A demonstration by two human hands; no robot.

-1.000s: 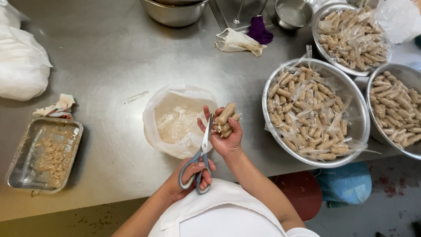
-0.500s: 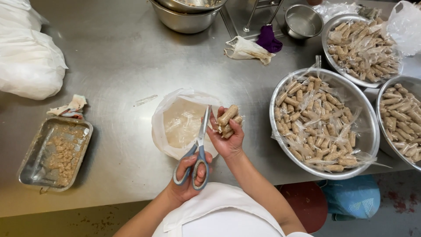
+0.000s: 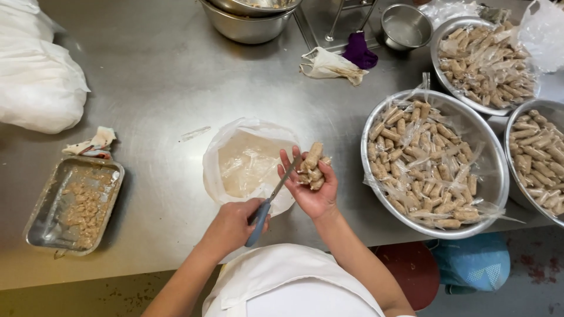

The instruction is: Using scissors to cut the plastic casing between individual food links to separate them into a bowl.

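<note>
My left hand (image 3: 232,226) grips the blue handles of a pair of scissors (image 3: 271,199). Their blades point up and to the right, reaching the small wrapped tan rolls (image 3: 312,168) that my right hand (image 3: 311,188) holds palm up. Both hands hover over the near right edge of a clear plastic bag (image 3: 244,167) spread open on the steel table (image 3: 158,88). A large steel bowl (image 3: 492,176) piled with the same rolls in plastic film sits just right of my right hand.
Two more steel bowls of wrapped rolls (image 3: 484,56) (image 3: 543,155) stand at the right. A metal tray (image 3: 73,205) with crumbly filling sits near left, white bags (image 3: 35,82) far left. Pots (image 3: 249,20), a small cup (image 3: 405,26), a cloth (image 3: 329,63) and a purple item (image 3: 359,53) lie at the back.
The view has shifted slightly. The scissors have tilted from nearly upright to slanting right, with the blades now against the rolls in my right hand.
</note>
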